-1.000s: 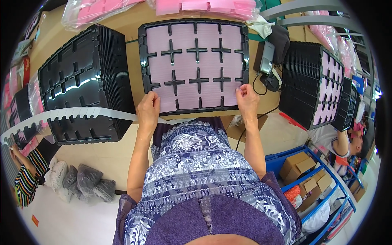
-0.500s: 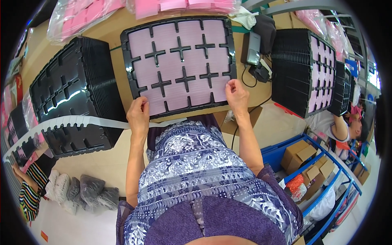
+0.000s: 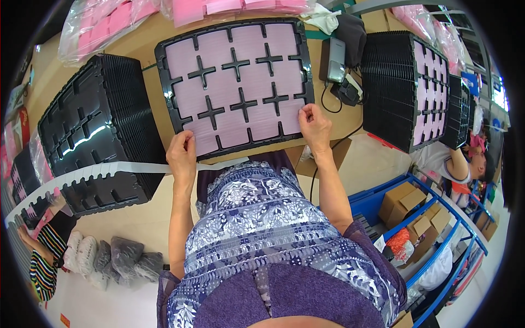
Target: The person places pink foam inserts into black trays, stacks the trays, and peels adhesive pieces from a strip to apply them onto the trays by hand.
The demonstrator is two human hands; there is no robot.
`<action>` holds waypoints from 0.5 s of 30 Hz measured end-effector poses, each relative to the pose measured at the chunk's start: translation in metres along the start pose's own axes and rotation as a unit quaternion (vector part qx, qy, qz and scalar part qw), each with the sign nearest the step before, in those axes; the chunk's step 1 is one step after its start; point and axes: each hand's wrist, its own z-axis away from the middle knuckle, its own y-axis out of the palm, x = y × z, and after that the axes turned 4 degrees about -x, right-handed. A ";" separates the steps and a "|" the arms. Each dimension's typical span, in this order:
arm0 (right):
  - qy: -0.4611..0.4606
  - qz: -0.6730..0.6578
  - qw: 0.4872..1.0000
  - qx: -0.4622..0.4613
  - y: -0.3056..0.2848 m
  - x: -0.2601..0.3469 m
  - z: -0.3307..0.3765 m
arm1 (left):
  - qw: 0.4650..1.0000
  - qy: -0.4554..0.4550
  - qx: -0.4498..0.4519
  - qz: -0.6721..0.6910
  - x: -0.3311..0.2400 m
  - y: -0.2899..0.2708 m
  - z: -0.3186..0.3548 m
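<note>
Sliding left in view with the bench, left hand and right hand are pinching fingers together — gripping or not, I cannot tell — at the black compartment tray's near corners; pink foam is already filling every visible cell, bagged pieces lying beyond.

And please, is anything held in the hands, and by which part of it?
The left hand and right hand curl their fingers at the near corners of the black tray; whether they grip it, its pink sheet or neither cannot be told.
</note>
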 end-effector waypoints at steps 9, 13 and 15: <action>-0.007 -0.006 1.000 0.009 0.001 0.001 0.000 | 1.000 0.010 -0.006 -0.010 0.002 0.001 0.001; -0.026 0.013 1.000 -0.004 0.004 -0.001 0.002 | 1.000 0.009 0.004 -0.012 -0.001 0.000 0.001; -0.035 0.013 0.999 -0.008 0.004 -0.002 0.002 | 1.000 0.009 -0.001 -0.009 -0.001 0.000 0.001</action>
